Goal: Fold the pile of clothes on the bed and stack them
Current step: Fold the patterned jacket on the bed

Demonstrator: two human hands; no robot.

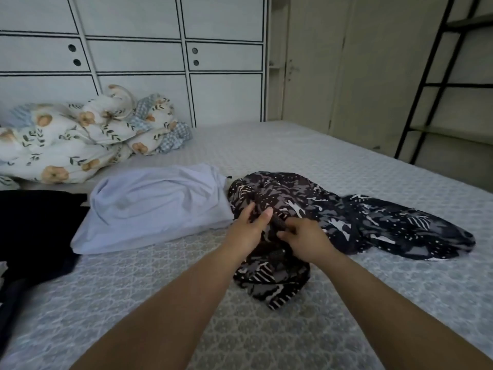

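Loosely crumpled, black-and-white patterned garment point(333, 220) (spread rightward) — left hand point(246, 231) and right hand point(306, 241) both grasping it.

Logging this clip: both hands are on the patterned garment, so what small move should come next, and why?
Probably lift and shake it open. The patterned garment lies bunched on the bed, gripped at one edge by the left hand and right hand; it needs spreading flat before folding.

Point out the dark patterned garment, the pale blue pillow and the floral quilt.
Dark patterned garment point(386, 222): head view, its spread right part.
Pale blue pillow point(154, 204): head view, its middle.
Floral quilt point(66, 145): head view, its bunched front.
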